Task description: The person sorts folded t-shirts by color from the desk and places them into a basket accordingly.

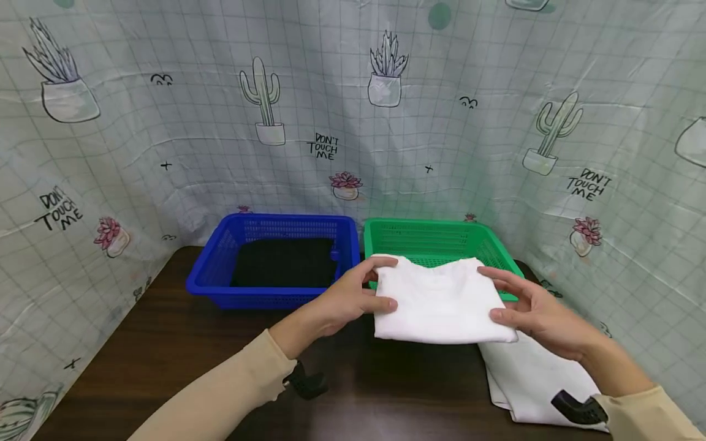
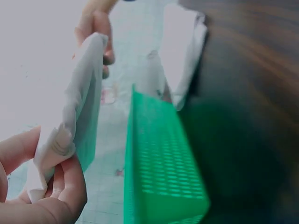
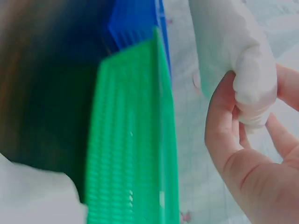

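Note:
A white folded cloth (image 1: 438,303), which looks like a folded shirt with a dip in its top edge, is held up in front of the green basket (image 1: 436,228). My left hand (image 1: 353,297) pinches its left side between thumb and fingers. At the opposite side, my right hand (image 1: 543,315) grips the cloth the same way. Both wrist views show the folded layers edge-on, with the left fingers (image 2: 70,184) and the right fingers (image 3: 222,112) around them. The cloth hides part of the green basket's front.
Left of the green basket stands a blue basket (image 1: 273,298) with folded black cloth (image 1: 284,262) inside. More white cloth (image 1: 537,376) lies on the dark wooden table (image 1: 165,361) beneath my right forearm. A patterned curtain (image 1: 353,122) surrounds the table's back and sides.

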Tool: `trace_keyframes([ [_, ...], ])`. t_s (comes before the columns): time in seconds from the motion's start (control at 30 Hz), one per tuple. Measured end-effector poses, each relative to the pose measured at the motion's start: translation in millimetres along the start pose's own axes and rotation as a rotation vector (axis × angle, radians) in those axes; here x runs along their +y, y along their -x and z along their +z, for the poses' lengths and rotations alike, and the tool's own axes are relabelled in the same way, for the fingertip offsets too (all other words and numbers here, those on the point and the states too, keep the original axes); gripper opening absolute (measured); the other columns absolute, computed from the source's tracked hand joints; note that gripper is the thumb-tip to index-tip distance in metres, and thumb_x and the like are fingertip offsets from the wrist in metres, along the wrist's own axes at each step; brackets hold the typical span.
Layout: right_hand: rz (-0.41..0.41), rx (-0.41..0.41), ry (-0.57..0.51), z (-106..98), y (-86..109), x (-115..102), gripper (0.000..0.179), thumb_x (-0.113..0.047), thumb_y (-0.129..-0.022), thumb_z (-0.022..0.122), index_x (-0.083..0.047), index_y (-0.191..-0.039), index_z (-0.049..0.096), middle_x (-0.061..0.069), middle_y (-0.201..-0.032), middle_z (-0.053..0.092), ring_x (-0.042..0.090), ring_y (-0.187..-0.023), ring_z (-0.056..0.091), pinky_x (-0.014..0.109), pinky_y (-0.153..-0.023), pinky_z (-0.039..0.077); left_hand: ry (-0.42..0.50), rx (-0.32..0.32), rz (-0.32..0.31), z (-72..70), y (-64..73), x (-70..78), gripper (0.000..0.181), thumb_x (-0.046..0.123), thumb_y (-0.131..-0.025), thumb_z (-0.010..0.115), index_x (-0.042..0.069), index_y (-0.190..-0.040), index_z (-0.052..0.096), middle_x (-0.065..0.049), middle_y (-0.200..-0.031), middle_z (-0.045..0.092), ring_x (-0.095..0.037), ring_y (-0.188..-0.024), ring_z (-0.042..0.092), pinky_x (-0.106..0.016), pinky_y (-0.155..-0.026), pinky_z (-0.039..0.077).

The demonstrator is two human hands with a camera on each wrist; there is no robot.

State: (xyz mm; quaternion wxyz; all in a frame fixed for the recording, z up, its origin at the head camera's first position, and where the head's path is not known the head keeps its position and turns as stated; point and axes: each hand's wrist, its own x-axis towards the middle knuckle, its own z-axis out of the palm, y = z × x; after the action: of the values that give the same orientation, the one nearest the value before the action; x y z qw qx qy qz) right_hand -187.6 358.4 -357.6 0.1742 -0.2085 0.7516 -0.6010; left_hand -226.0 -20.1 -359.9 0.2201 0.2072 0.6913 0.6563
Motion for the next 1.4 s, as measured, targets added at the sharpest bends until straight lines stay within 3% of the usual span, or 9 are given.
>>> trace_keyframes([
  [0.27, 0.0, 0.088, 0.067, -44.3, -33.3, -9.6, 0.073, -0.001, -0.109, 0.055, -0.022, -0.171, 0.023, 0.013, -0.161, 0.023, 0.018, -0.111, 0.072, 0.037, -0.087, 0.063, -0.101, 0.098, -0.008, -6.1, -60.9, 22.9, 0.074, 0.001, -0.096, 0.078, 0.029, -0.158, 0.049, -0.012, -0.147, 0.048, -0.029, -0.12, 0.06, -0.041, -0.09, 0.06],
  [0.57, 0.105, 0.147, 0.212, -80.2, -70.4, 21.4, 0.077, -0.017, -0.109, 0.064, -0.021, -0.172, 0.02, 0.028, -0.167, 0.017, 0.015, -0.12, 0.062, 0.032, -0.092, 0.054, -0.129, 0.174, -0.038, -11.1, -118.4, -2.1, 0.074, -0.006, -0.095, 0.076, 0.025, -0.158, 0.051, -0.015, -0.141, 0.05, -0.029, -0.119, 0.056, -0.044, -0.095, 0.056],
  [0.7, 0.149, 0.126, 0.217, -86.4, -83.3, 36.9, 0.08, -0.02, -0.107, 0.067, -0.019, -0.172, 0.02, 0.029, -0.168, 0.016, 0.018, -0.124, 0.058, 0.032, -0.094, 0.054, -0.145, 0.193, -0.071, -9.8, -130.9, -16.0, 0.075, -0.008, -0.095, 0.075, 0.023, -0.158, 0.051, -0.017, -0.146, 0.049, -0.03, -0.124, 0.054, -0.042, -0.097, 0.055],
  [0.83, 0.184, 0.12, 0.203, -89.9, -92.0, 48.0, 0.081, -0.02, -0.106, 0.069, -0.017, -0.172, 0.022, 0.029, -0.17, 0.015, 0.033, -0.134, 0.053, 0.035, -0.097, 0.054, -0.172, 0.211, -0.083, -4.1, -137.6, -20.1, 0.074, -0.008, -0.096, 0.073, 0.021, -0.159, 0.049, -0.019, -0.156, 0.045, -0.033, -0.139, 0.049, -0.044, -0.104, 0.053],
  [1.0, 0.223, 0.113, 0.264, -94.7, -95.1, 55.6, 0.083, -0.021, -0.106, 0.069, -0.014, -0.172, 0.018, 0.034, -0.169, 0.011, 0.054, -0.148, 0.033, 0.051, -0.106, 0.049, -0.196, 0.212, -0.109, 5.8, -146.1, -21.4, 0.074, -0.007, -0.097, 0.072, 0.02, -0.161, 0.046, -0.019, -0.164, 0.041, -0.035, -0.149, 0.043, -0.046, -0.11, 0.05],
  [1.1, 0.241, 0.105, 0.275, -96.7, -98.9, 58.6, 0.083, -0.021, -0.107, 0.068, -0.015, -0.172, 0.017, 0.034, -0.17, 0.009, 0.055, -0.15, 0.03, 0.056, -0.109, 0.046, -0.181, 0.215, -0.127, 9.0, -151.6, -25.3, 0.074, -0.007, -0.098, 0.071, 0.019, -0.162, 0.045, -0.017, -0.165, 0.04, -0.035, -0.149, 0.044, -0.047, -0.11, 0.051],
  [1.17, 0.251, 0.108, 0.273, -97.5, -102.4, 60.7, 0.083, -0.021, -0.107, 0.068, -0.016, -0.172, 0.018, 0.034, -0.17, 0.009, 0.052, -0.147, 0.035, 0.052, -0.106, 0.048, -0.186, 0.228, -0.141, 10.5, -155.9, -29.4, 0.073, -0.005, -0.099, 0.071, 0.019, -0.162, 0.045, -0.015, -0.166, 0.041, -0.034, -0.149, 0.045, -0.046, -0.109, 0.051],
  [1.3, 0.261, 0.105, 0.284, -97.2, -107.7, 64.0, 0.082, -0.018, -0.106, 0.068, -0.013, -0.172, 0.018, 0.035, -0.167, 0.012, 0.043, -0.126, 0.048, 0.038, -0.087, 0.048, -0.231, 0.253, -0.184, 14.0, -163.9, -39.0, 0.071, 0.001, -0.1, 0.073, 0.021, -0.162, 0.045, -0.011, -0.165, 0.044, -0.032, -0.146, 0.049, -0.047, -0.109, 0.051],
  [1.4, 0.268, 0.111, 0.321, -96.7, -110.2, 68.1, 0.081, -0.018, -0.105, 0.069, -0.011, -0.171, 0.022, 0.035, -0.164, 0.017, 0.041, -0.123, 0.046, 0.036, -0.081, 0.045, -0.26, 0.275, -0.213, 17.7, -166.4, -44.2, 0.07, 0.003, -0.099, 0.075, 0.02, -0.16, 0.047, -0.011, -0.164, 0.045, -0.033, -0.146, 0.048, -0.05, -0.11, 0.051],
])
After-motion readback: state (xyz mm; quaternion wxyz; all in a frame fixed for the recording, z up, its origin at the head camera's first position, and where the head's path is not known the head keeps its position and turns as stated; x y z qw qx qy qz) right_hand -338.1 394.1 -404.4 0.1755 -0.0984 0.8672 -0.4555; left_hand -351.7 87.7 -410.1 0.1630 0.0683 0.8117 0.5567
